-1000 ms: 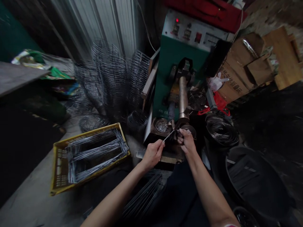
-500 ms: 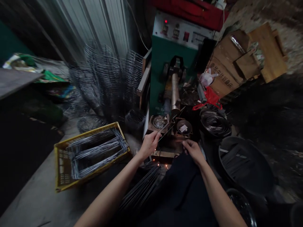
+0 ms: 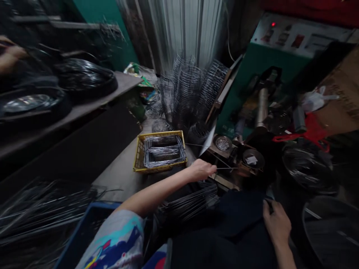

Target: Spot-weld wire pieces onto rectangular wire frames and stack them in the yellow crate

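My left hand is closed around a bent wire frame, whose thin rods stick out on both sides of the fist between the yellow crate and the machine. My right hand rests low by the dark apron on my lap, its fingers loosely bent and slightly apart, with nothing visible in it. Similar wire frames lie stacked in the yellow crate, left of my left hand. Right of that hand stands the green machine with a metal cylinder arm.
A dish of small metal pieces and a dark bowl sit below the machine. Loose rods lie beside my lap. Stacked wire baskets stand behind the crate. At far left, another person's hand is above a bench.
The view has turned left. My left hand has moved away from the machine toward the yellow crate with the wire frame. My right hand has dropped back beside my lap.
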`<state>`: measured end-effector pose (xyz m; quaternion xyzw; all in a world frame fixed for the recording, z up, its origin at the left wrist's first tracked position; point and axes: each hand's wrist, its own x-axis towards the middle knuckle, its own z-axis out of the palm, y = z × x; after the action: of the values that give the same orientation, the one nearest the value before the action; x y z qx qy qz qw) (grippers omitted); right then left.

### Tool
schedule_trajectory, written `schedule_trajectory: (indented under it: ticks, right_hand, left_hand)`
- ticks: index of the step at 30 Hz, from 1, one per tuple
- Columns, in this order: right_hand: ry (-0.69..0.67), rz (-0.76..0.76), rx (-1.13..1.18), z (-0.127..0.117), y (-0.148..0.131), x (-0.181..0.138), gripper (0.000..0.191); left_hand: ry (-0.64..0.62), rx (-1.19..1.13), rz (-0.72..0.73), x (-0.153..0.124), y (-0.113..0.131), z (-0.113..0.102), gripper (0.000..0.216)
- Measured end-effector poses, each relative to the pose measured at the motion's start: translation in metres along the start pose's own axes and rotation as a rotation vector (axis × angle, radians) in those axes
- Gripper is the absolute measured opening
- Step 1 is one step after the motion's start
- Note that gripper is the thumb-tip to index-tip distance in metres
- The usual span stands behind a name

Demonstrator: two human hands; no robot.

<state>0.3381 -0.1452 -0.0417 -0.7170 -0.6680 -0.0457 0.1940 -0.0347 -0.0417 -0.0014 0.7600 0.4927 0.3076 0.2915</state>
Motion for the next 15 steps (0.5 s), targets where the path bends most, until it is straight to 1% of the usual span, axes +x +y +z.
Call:
schedule_trajectory:
  ticks: [2, 3, 4, 6, 8, 9, 11, 13, 15]
  right_hand:
    - [-0.007, 0.008, -0.013, 0.000, -0.004, 0.002, 0.036]
    - [-0.012, 0.017, -0.027, 0.000, -0.006, 0.002, 0.036]
    - [-0.022, 0.026, -0.043, 0.001, -0.008, 0.002, 0.035]
    - [-0.066, 0.037, -0.070, 0.003, -0.011, 0.003, 0.035]
    - [-0.114, 0.036, -0.076, 0.007, -0.013, 0.005, 0.035]
    - [-0.129, 0.033, -0.069, 0.009, -0.014, 0.007, 0.035]
    - [-0.153, 0.037, -0.054, 0.012, -0.016, 0.010, 0.035]
    - [-0.182, 0.057, -0.062, 0.014, -0.018, 0.013, 0.036]
    - [-0.214, 0.080, -0.080, 0.017, -0.018, 0.015, 0.038]
  left_hand:
    - [0.085, -0.016, -0.082, -0.031, -0.024, -0.027, 0.011]
    - [0.155, -0.026, -0.135, -0.044, -0.038, -0.043, 0.010]
    - [0.241, -0.040, -0.195, -0.056, -0.054, -0.061, 0.010]
    - [0.459, -0.079, -0.328, -0.075, -0.088, -0.093, 0.013]
    - [0.676, -0.146, -0.464, -0.090, -0.122, -0.118, 0.026]
    - [0.769, -0.188, -0.526, -0.095, -0.138, -0.126, 0.032]
    - [0.909, -0.281, -0.634, -0.103, -0.166, -0.132, 0.041]
    - [0.995, -0.371, -0.716, -0.109, -0.186, -0.130, 0.041]
    - [1.046, -0.455, -0.767, -0.113, -0.197, -0.121, 0.033]
